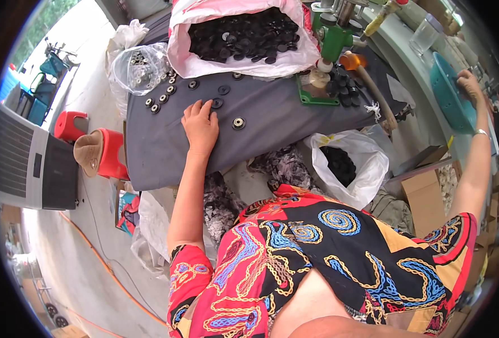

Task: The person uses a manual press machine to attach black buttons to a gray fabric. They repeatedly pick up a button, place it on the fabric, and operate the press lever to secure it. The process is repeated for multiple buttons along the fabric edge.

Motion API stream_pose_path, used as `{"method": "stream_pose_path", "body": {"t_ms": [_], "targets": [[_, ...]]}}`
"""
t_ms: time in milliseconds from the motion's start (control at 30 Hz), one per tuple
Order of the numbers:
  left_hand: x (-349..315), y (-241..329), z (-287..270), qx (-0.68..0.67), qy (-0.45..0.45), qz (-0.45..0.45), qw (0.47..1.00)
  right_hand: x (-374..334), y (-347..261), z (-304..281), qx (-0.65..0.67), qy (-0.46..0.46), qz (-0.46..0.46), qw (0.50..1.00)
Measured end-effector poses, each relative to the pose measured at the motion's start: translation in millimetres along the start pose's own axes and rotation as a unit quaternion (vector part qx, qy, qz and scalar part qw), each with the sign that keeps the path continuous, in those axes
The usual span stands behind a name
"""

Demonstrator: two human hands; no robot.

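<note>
My left hand (200,128) lies on the dark cloth of the table (165,135), fingers stretched out and apart. Its fingertips reach a round black disc (217,103). Another black disc (223,90) lies just beyond, and a disc with a shiny metal centre (238,123) rests to the right. Several similar metal-centred discs (155,108) are spread to the left. Far to the right, my right hand (470,87) is at a teal plastic basket (443,93), fingers curled together over its inside. What those fingers hold is too small to make out.
A white sack (179,56) of black discs lies open at the back, beside a clear bag (139,70) of metal parts. A green hand press (334,42) stands at the right, with black discs near its base. Below hangs a white bag (367,174). Red stools (111,152) stand left.
</note>
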State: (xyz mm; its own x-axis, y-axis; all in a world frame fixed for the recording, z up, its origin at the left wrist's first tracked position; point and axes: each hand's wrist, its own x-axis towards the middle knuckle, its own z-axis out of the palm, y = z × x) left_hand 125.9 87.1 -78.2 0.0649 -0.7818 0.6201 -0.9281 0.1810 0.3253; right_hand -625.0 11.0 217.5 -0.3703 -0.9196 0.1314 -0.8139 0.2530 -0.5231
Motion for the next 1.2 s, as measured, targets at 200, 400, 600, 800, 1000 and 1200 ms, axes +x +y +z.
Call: {"method": "stream_pose_path", "body": {"t_ms": [200, 400, 600, 800, 1000, 1200], "targets": [[11, 20, 22, -0.035, -0.097, 0.024, 0.994, -71, -128, 5, 0.16, 0.02, -0.209, 0.965], [2, 12, -6, -0.247, -0.021, -0.096, 0.964, -170, -293, 200, 0.132, -0.195, -0.489, 0.84], [-28, -43, -48, -0.161, 0.055, -0.191, 0.967, -253, -397, 412, 0.209, -0.368, -0.573, 0.702], [-47, -63, -71, -0.104, 0.048, -0.201, 0.973, -288, -435, 521, 0.115, -0.398, -0.56, 0.717], [-43, -63, -71, -0.04, 0.036, -0.155, 0.986, -274, -423, 540, 0.158, -0.29, -0.626, 0.707], [-18, -74, -71, 0.069, -0.044, -0.087, 0.993, -239, -385, 441, 0.291, -0.186, -0.609, 0.714]]}}
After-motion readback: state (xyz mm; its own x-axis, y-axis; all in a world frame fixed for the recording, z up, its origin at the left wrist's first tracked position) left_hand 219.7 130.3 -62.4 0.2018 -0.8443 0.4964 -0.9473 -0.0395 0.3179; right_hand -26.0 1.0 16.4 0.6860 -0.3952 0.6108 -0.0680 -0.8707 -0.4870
